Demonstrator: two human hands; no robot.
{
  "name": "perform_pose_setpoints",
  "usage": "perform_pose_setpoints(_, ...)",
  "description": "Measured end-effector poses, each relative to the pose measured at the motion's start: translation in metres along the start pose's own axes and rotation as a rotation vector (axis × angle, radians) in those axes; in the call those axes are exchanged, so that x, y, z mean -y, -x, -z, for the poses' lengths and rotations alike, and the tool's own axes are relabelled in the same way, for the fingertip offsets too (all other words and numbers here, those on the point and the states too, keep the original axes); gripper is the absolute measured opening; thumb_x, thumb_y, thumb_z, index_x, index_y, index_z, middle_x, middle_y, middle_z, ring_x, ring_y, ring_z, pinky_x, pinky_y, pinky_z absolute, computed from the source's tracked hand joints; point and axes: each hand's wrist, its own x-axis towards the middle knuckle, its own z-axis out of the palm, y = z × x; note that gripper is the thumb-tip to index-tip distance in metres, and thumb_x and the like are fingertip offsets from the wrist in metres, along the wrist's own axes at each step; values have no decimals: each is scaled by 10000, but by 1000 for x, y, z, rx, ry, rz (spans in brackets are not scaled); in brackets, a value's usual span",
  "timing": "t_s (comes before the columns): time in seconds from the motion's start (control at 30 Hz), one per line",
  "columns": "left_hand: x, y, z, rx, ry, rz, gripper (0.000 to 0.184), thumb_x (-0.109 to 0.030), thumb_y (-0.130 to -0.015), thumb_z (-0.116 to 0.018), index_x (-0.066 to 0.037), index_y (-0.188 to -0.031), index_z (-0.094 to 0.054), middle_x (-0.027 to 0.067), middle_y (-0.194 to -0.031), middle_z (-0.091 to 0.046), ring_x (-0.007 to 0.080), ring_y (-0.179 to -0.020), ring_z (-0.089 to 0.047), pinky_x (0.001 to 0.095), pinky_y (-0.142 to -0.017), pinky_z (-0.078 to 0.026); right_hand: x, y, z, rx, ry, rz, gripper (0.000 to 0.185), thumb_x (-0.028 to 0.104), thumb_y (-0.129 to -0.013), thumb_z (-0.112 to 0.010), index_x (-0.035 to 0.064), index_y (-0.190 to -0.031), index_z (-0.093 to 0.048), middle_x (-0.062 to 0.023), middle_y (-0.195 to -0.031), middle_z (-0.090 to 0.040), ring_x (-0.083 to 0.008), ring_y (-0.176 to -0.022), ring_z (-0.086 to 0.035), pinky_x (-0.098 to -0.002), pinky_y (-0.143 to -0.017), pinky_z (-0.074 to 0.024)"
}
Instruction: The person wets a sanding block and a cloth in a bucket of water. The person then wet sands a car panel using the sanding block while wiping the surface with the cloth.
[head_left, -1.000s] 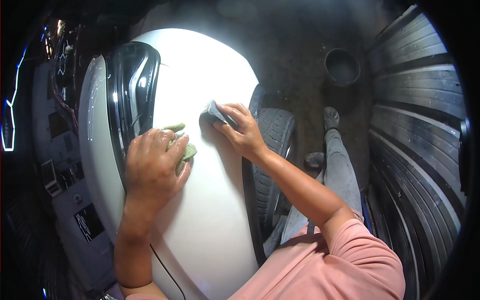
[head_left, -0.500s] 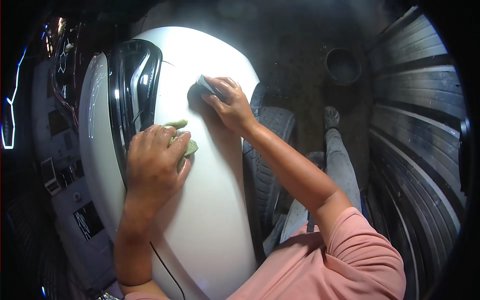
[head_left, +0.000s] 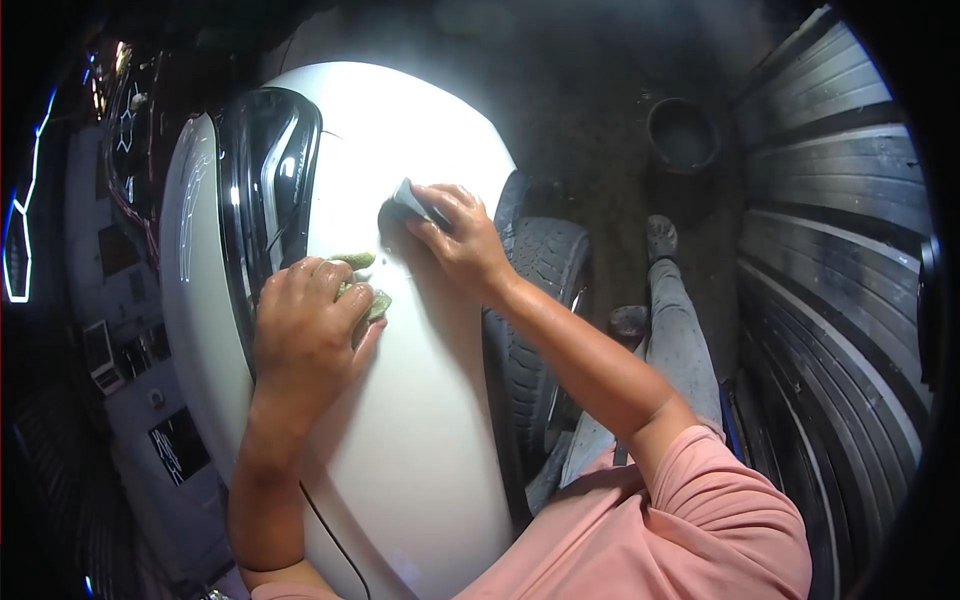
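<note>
My right hand (head_left: 465, 240) grips a small grey sanding pad (head_left: 408, 196), pressed against the white car fender (head_left: 410, 430). Its thumb lies along the near side and the fingers along the far side. Closer to the headlight (head_left: 290, 165), my left hand (head_left: 310, 325) rests on the painted panel with its fingers curled over a crumpled green cloth (head_left: 378, 304). Part of that cloth is hidden beneath the fingers. The skin of both hands looks wet. A small dark spot shows on the paint between the hands.
Right of the fender is the front tyre (head_left: 540, 330). A round bucket (head_left: 683, 135) stands on the dark floor, beyond my foot (head_left: 661, 237). A ribbed metal shutter (head_left: 840, 240) borders the right side. The car's hood (head_left: 195, 300) lies left of the headlight.
My right hand has slid the sanding pad a short way toward me along the fender. The left hand stays in place on the cloth. The view has shifted slightly.
</note>
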Motion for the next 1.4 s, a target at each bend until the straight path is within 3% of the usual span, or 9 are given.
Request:
perform_pose_setpoints(0.13,-1,1,0,-14,-6,-6,316,-137,-750,-861,-101,-1027,-713,74,-1155,-652,302,-1217,-604,489,-1052,-465,5,50,11,32,-50,35,471,183,-921,-776,95,-1375,-689,-148,-1329,-672,-366,-1249,-584,-480,-1120,-438)
perform_pose_setpoints(0.33,-1,2,0,-8,-27,-14,355,-109,-729,-852,-108,-1053,-707,76,-1172,-655,305,-1222,-605,491,-1057,-465,-4,-29,-6,-5,-72,-16,422,224,-971,-749,47,-1351,-694,-172,-1297,-702,-364,-1269,-609,-453,-1100,-471)
perform_pose_setpoints(0.47,0,1,-1,17,0,-7,370,-97,-723,-851,-109,-1062,-705,78,-1188,-657,307,-1235,-603,492,-1064,-465,3,33,2,14,-45,77,471,201,-936,-779,88,-1384,-686,-157,-1317,-687,-364,-1266,-596,-453,-1121,-458)
perform_pose_setpoints(0.67,-1,1,0,-16,-29,-10,372,-90,-726,-846,-110,-1071,-709,75,-1184,-657,301,-1235,-605,487,-1067,-464,-9,-34,-7,-45,-28,54,434,269,-948,-761,77,-1335,-714,-174,-1278,-705,-373,-1221,-601,-458,-1080,-468)
perform_pose_setpoints(0.77,-1,1,-1,8,-7,7,375,-88,-726,-847,-108,-1075,-713,78,-1184,-657,303,-1232,-609,488,-1069,-463,6,25,1,27,-23,-28,478,204,-952,-770,115,-1413,-680,-150,-1360,-674,-345,-1307,-584,-448,-1147,-446)
perform_pose_setpoints(0.87,-2,1,1,20,17,13,372,-84,-725,-847,-107,-1075,-720,78,-1186,-659,303,-1231,-611,487,-1070,-463,4,55,5,1,-60,29,486,193,-923,-771,106,-1392,-683,-134,-1333,-678,-373,-1237,-579,-467,-1108,-448)
perform_pose_setpoints(1.13,2,1,0,4,17,-14,396,-75,-712,-837,-113,-1090,-723,79,-1177,-665,312,-1204,-620,482,-1039,-472,6,-37,9,-155,-139,37,419,160,-948,-727,54,-1350,-677,-166,-1278,-692,-385,-1211,-602,-465,-1130,-432)
perform_pose_setpoints(1.27,-2,0,1,-23,-48,-31,385,-68,-718,-813,-114,-1087,-716,69,-1167,-664,304,-1183,-620,469,-995,-474,7,10,64,-383,-458,-343,425,160,-1021,-709,-43,-1382,-612,-170,-1258,-683,-200,-1103,-691,-339,-915,-581)
perform_pose_setpoints(1.4,-4,-1,2,1,-42,-19,399,-66,-723,-806,-112,-1110,-718,66,-1164,-662,300,-1182,-619,465,-992,-475,8,57,78,-195,-422,-506,495,228,-1025,-736,-54,-1409,-605,-168,-1286,-671,-206,-1133,-688,-356,-951,-572)
